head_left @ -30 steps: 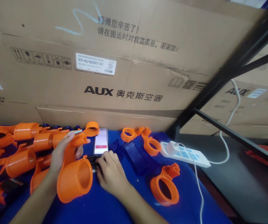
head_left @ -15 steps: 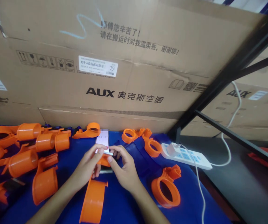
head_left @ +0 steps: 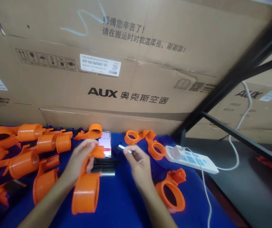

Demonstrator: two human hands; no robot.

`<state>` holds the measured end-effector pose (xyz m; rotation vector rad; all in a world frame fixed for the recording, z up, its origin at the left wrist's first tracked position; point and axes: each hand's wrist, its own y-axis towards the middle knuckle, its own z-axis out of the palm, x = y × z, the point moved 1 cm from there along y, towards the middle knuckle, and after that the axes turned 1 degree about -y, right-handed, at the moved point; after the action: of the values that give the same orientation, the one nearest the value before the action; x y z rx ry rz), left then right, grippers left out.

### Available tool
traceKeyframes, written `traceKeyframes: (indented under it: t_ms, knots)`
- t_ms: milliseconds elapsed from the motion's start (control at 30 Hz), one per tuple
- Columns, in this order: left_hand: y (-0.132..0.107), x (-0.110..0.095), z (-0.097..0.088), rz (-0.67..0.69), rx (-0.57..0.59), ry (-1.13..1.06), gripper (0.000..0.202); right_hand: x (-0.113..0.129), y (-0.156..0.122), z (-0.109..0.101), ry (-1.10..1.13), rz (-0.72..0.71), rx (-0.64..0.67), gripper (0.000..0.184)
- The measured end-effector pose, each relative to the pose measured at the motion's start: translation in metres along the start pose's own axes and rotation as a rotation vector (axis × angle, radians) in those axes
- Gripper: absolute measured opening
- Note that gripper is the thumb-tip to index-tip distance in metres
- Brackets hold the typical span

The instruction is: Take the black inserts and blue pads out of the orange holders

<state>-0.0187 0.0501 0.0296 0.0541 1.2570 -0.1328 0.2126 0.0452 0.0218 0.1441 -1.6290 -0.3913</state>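
My left hand (head_left: 81, 160) is closed round the upper bar of an orange plastic tape dispenser (head_left: 85, 193), whose wide ring hangs below towards me. To its right, my right hand (head_left: 138, 160) pinches a small, short whitish strip (head_left: 124, 148) between thumb and fingers, apart from the dispenser. Several thin black pieces (head_left: 105, 167) lie between the hands, over the lower end of a phone (head_left: 106, 143) with a lit timer screen. What the pieces are is unclear.
More orange dispensers (head_left: 24, 163) crowd the left of the blue cloth (head_left: 126, 202); several others, such as one ring (head_left: 170, 193), lie right. A white power strip (head_left: 195, 161) with a cable sits by a black metal frame (head_left: 183, 134). A large cardboard box (head_left: 136, 76) stands behind.
The hands have moved apart. My left hand drew the dispenser left and tilted it; my right hand carried the whitish strip to the right, uncovering the black pieces on the phone.
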Motion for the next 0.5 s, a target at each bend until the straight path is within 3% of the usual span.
traceKeyframes:
  t_ms: [67, 133, 200, 367, 500]
  knots:
    - [0.002, -0.017, -0.012, -0.014, -0.055, -0.229, 0.028, -0.002, 0.005, -0.01, 0.004, -0.015, -0.109, 0.014]
    - [0.003, -0.031, -0.022, -0.026, -0.152, -0.423, 0.022, -0.002, 0.004, -0.01, -0.095, -0.072, -0.108, 0.014]
    - [0.002, -0.038, -0.026, -0.06, -0.208, -0.545, 0.02, -0.001, -0.005, 0.001, -0.26, -0.173, 0.003, 0.012]
    - [0.0, -0.039, -0.024, -0.066, -0.16, -0.662, 0.015, -0.005, -0.043, 0.053, -0.542, -0.523, 0.448, 0.021]
    - [0.002, -0.037, -0.029, -0.053, -0.182, -0.636, 0.016, -0.016, -0.062, 0.079, -0.737, -0.624, 0.533, 0.022]
